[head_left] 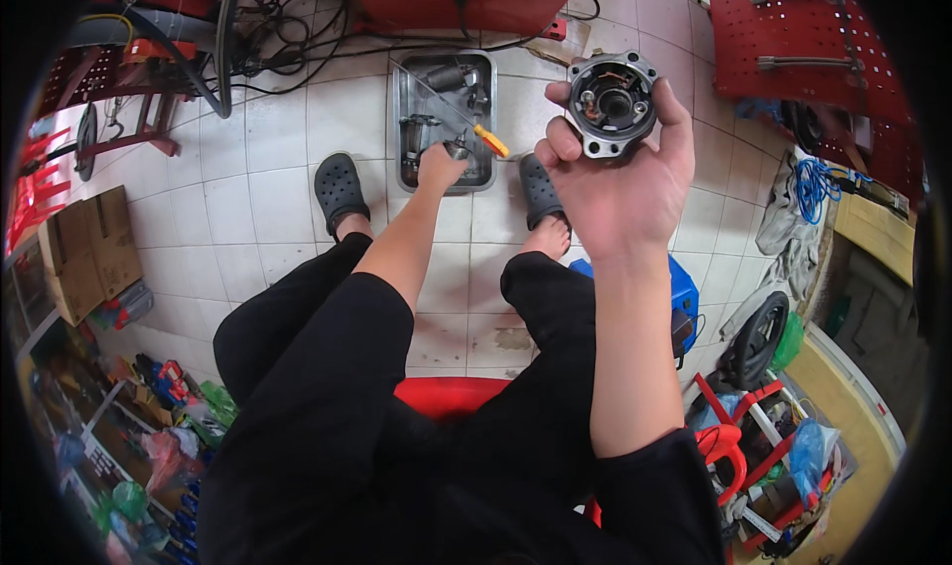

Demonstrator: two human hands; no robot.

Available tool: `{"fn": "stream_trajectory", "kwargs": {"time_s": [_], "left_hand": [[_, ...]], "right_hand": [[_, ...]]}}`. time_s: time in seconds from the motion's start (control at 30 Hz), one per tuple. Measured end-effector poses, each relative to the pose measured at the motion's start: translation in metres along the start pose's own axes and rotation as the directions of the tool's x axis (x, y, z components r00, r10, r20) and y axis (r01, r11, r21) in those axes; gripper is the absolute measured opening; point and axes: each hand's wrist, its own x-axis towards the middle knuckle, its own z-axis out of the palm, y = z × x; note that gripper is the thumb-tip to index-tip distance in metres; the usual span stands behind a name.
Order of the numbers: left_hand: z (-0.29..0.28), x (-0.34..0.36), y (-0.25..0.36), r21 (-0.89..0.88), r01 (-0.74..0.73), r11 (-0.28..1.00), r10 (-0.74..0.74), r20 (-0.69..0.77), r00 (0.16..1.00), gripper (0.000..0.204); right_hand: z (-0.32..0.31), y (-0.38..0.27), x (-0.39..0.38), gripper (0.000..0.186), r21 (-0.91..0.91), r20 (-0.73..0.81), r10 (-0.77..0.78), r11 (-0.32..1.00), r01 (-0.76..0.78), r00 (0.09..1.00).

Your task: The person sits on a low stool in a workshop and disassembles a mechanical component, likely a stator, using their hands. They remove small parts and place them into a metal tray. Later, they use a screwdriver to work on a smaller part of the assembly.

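- 1 round metal part (613, 109) is held in the curled right hand (627, 183).
- The left hand (440, 167) is seen over the tray (397, 119); its grip cannot be told.

The head view looks from the left of two side-by-side fisheye cameras on the person's head, facing steeply down over the lap (476, 466) to the tiled floor (268, 223). The right hand (630, 183) is near the lens, the metal tray (394, 128) farther off.
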Motion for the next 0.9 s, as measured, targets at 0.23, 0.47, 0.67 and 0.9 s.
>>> {"fn": "stream_trajectory", "kwargs": {"time_s": [0.23, 0.47, 0.67, 0.9], "left_hand": [[0.016, 0.025, 0.001, 0.223, 0.125, 0.967, -0.131, 0.012, 0.991, 0.064], [0.020, 0.024, -0.010, 0.458, -0.013, 0.889, 0.039, -0.048, 0.998, 0.061], [0.014, 0.031, -0.016, 0.375, -0.038, 0.926, 0.050, -0.023, 0.998, 0.060], [0.004, 0.023, -0.013, 0.412, -0.245, 0.878, 0.330, -0.149, 0.932, 0.044]], "right_hand": [[-0.007, 0.001, 0.009, 0.037, -0.009, 0.028, 0.009, 1.000, -0.009, 1.000], [-0.010, 0.004, 0.011, 0.055, -0.081, 0.061, 0.018, 0.997, -0.013, 0.998], [-0.011, 0.009, 0.009, 0.053, -0.136, -0.013, -0.030, 0.990, 0.028, 0.999], [-0.007, 0.012, 0.009, 0.038, -0.151, -0.065, 0.003, 0.988, -0.013, 0.998]]}}
